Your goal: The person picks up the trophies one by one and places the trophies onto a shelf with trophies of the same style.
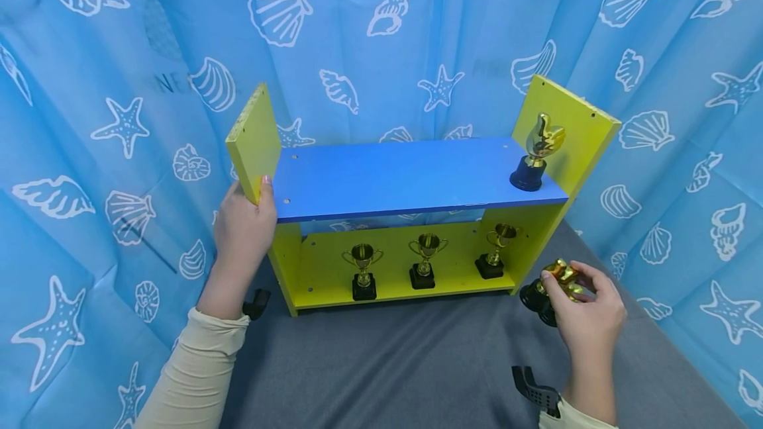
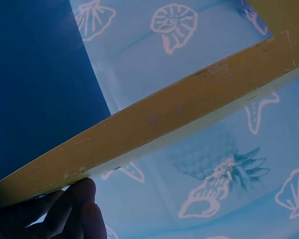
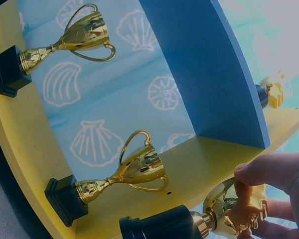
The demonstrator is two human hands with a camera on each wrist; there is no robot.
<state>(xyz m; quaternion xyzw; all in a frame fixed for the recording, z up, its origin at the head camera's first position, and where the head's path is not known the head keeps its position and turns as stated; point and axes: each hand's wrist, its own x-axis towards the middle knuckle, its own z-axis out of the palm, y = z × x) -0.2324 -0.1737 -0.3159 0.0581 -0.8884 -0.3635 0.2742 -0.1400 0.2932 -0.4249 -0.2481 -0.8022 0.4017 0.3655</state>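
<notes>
Right hand [image 1: 587, 306] pinches gold trophies [image 1: 560, 273]: two bases [image 1: 532, 297] in head view, just one in right wrist's. Left of that grip, shelf's [image 1: 390, 277] got three cups [image 1: 428, 244], thumb trophy [image 1: 544, 139] above. Left hand's [image 1: 247, 224] clamped on its panel [image 1: 257, 141].

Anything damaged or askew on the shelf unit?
The left panel's top edge looks rough and speckled, unlike the smoother inner face; possibly wear or raw board. Otherwise nothing stands out: three trophy cups stand upright on the lower shelf.
</notes>
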